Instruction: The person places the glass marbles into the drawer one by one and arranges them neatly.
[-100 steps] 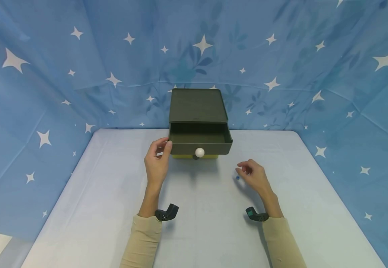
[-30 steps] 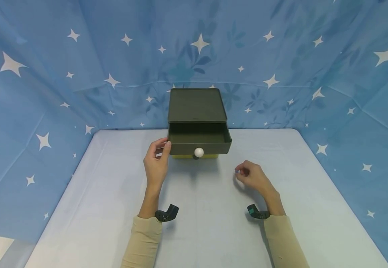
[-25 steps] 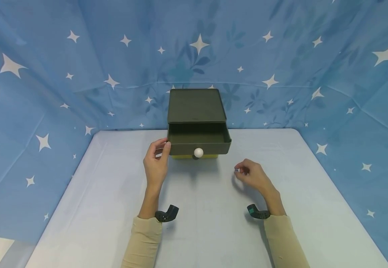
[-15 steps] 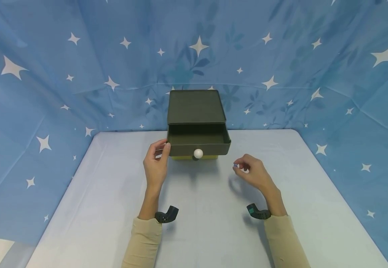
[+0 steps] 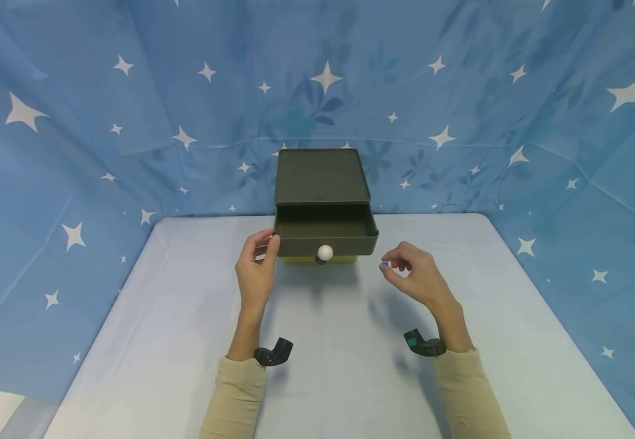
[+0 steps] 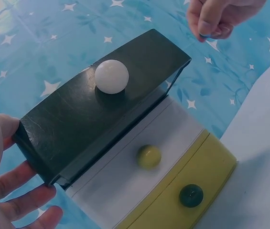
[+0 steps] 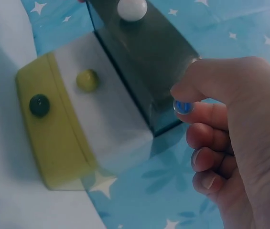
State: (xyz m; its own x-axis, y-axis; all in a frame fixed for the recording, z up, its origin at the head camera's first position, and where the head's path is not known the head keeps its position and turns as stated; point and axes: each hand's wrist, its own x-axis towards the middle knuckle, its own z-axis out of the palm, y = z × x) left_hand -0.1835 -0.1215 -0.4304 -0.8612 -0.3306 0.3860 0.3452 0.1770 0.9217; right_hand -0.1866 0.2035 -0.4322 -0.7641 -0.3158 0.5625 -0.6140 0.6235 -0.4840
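A dark green drawer [image 5: 295, 246] with a white round knob [image 6: 112, 77] is pulled out from the top of a small chest [image 5: 322, 177]. Its inside shows no contents in the head view. My left hand [image 5: 255, 277] grips the drawer's left front corner, thumb on the front face and fingers at the side. To the right of the drawer and above the table, my right hand [image 5: 418, 275] pinches a small clear-and-blue marble [image 7: 184, 106] between thumb and index finger. The other fingers of that hand are curled. The marble is apart from the drawer.
Below the drawer, the chest has a white drawer [image 6: 125, 174] with a yellow knob [image 6: 149, 157] and a yellow drawer [image 7: 58, 129] with a dark green knob [image 7: 39, 105]. A white table [image 5: 317, 378] lies beneath, and a blue star-patterned curtain [image 5: 186, 91] hangs behind.
The marble lay on the table beside my right fingers earlier; now it is pinched and lifted, moved slightly forward and left. My left hand has stayed at the drawer corner.
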